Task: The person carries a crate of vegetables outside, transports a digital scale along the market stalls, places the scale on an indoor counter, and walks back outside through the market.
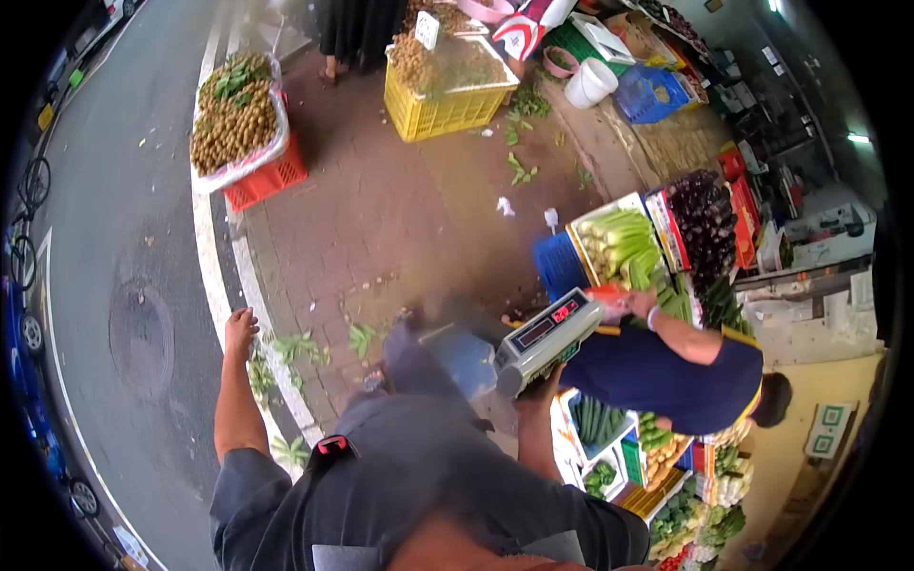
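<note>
One scale [546, 344] in right hand [540, 386], brown fruit [231, 128] atop red crate [271, 181]

Red digits glowed on the scale's [539, 350] display [564, 312], seemingly ending in 620, though blur left them uncertain. A white card [427, 30] above the yellow crate [428, 114] bore unreadable dark marks. A wall sign [830, 429] showed two green-framed squares resembling QR codes, without readable words.
</note>
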{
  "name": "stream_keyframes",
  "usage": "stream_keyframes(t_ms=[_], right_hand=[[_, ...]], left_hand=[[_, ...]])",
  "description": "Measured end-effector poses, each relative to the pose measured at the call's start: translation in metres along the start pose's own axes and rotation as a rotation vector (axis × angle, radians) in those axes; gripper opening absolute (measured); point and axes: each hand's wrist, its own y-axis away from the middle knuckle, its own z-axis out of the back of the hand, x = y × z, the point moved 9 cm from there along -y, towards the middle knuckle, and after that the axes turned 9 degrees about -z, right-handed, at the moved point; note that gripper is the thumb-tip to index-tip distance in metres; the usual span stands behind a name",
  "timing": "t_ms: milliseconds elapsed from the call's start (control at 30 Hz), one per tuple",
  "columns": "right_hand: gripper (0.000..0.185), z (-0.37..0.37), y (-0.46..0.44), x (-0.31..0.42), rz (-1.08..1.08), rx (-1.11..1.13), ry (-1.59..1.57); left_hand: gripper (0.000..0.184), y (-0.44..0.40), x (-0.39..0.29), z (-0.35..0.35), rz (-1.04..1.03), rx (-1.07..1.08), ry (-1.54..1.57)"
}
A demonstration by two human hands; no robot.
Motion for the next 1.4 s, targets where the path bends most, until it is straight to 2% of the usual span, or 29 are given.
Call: stream_keyframes(t_ms=[67, 100, 133, 167, 200, 233, 300, 367, 467, 633, 700, 767, 800, 833, 867, 900, 933, 967, 1000, 1033, 1133, 1200, 1233, 1267, 1300, 1367, 1400], right_hand=[[0.072, -0.002, -0.043, 0.007, -0.047, 0.007, -0.045], [0.071, 0.04, -0.075, 0.016, 0.004, -0.133, -0.043], [0.07, 0.025, -0.1, 0.026, 0.03, -0.102, -0.066], [0.069, 0.012, -0.119, 0.03, 0.061, -0.08, -0.096], [0.067, -0.001, -0.125, 0.032, 0.046, -0.093, -0.132], [0.065, -0.046, -0.129, 0.037, 0.029, -0.045, -0.147], [0.065, -0.049, -0.156, 0.048, 0.016, -0.06, -0.173], [0.066, -0.054, -0.184, 0.063, 0.045, -0.087, -0.195], [0.066, -0.077, -0.217, 0.076, 0.083, -0.1, -0.223], [0.076, -0.124, -0.284, 0.11, 0.175, -0.099, -0.203], [0.075, -0.129, -0.31, 0.117, 0.182, -0.164, -0.217], [0.074, -0.16, -0.35, 0.142, 0.25, -0.187, -0.237], [0.068, -0.159, -0.364, 0.15, 0.25, -0.411, -0.264], [0.069, -0.155, -0.374, 0.152, 0.258, -0.357, -0.301], [0.069, -0.181, -0.388, 0.165, 0.301, -0.277, -0.278], [0.069, -0.207, -0.397, 0.177, 0.337, -0.229, -0.259], [0.071, -0.197, -0.4, 0.184, 0.347, -0.329, -0.277], [0.075, -0.183, -0.403, 0.192, 0.364, -0.409, -0.291], [0.074, -0.195, -0.419, 0.205, 0.395, -0.332, -0.277], [0.072, -0.197, -0.434, 0.216, 0.411, -0.317, -0.295], [0.068, -0.205, -0.466, 0.242, 0.437, -0.3, -0.369], [0.069, -0.188, -0.488, 0.263, 0.468, -0.349, -0.413], [0.069, -0.179, -0.497, 0.274, 0.459, -0.37, -0.423], [0.072, -0.193, -0.523, 0.293, 0.493, -0.305, -0.387], [0.073, -0.252, -0.533, 0.323, 0.476, -0.121, -0.389], [0.073, -0.251, -0.545, 0.342, 0.518, -0.23, -0.352], [0.073, -0.261, -0.559, 0.352, 0.448, -0.216, -0.409]], left_hand=[[0.033, -0.034, -0.031, -0.023, -0.016, -0.026, -0.072], [0.029, -0.045, -0.039, -0.029, -0.003, 0.018, -0.054], [0.028, -0.094, -0.001, -0.016, -0.111, 0.084, -0.244], [0.027, -0.082, -0.004, -0.019, 0.091, -0.096, -0.122], [0.027, -0.078, 0.003, -0.024, 0.184, -0.085, -0.111], [0.028, -0.093, 0.03, -0.024, 0.246, -0.042, -0.12], [0.045, -0.08, 0.022, -0.051, 0.425, 0.02, -0.212], [0.051, -0.084, 0.007, -0.086, 0.489, 0.073, -0.181], [0.054, -0.127, -0.024, -0.142, 0.494, 0.165, -0.156], [0.045, -0.245, -0.095, -0.228, 0.418, 0.188, -0.196], [0.041, -0.293, -0.129, -0.254, 0.406, 0.189, -0.234], [0.038, -0.348, -0.19, -0.309, 0.405, 0.206, -0.313], [0.034, -0.393, -0.228, -0.355, 0.295, 0.311, -0.323], [0.034, -0.398, -0.237, -0.366, 0.291, 0.315, -0.338], [0.033, -0.421, -0.259, -0.397, 0.266, 0.338, -0.36], [0.034, -0.458, -0.295, -0.451, 0.078, 0.493, -0.433], [0.036, -0.481, -0.32, -0.497, -0.091, 0.658, -0.509], [0.037, -0.472, -0.353, -0.539, -0.013, 0.696, -0.488], [0.039, -0.457, -0.402, -0.601, 0.044, 0.727, -0.45], [0.04, -0.453, -0.436, -0.657, -0.015, 0.779, -0.477], [0.043, -0.449, -0.496, -0.763, -0.181, 0.849, -0.485], [0.047, -0.458, -0.522, -0.811, -0.243, 0.858, -0.445], [0.047, -0.459, -0.504, -0.819, -0.156, 0.827, -0.484], [0.047, -0.474, -0.505, -0.828, -0.105, 0.759, -0.508], [0.047, -0.486, -0.512, -0.834, -0.053, 0.691, -0.526], [0.043, -0.489, -0.512, -0.853, -0.046, 0.686, -0.623], [0.041, -0.493, -0.522, -0.866, -0.024, 0.683, -0.645]])
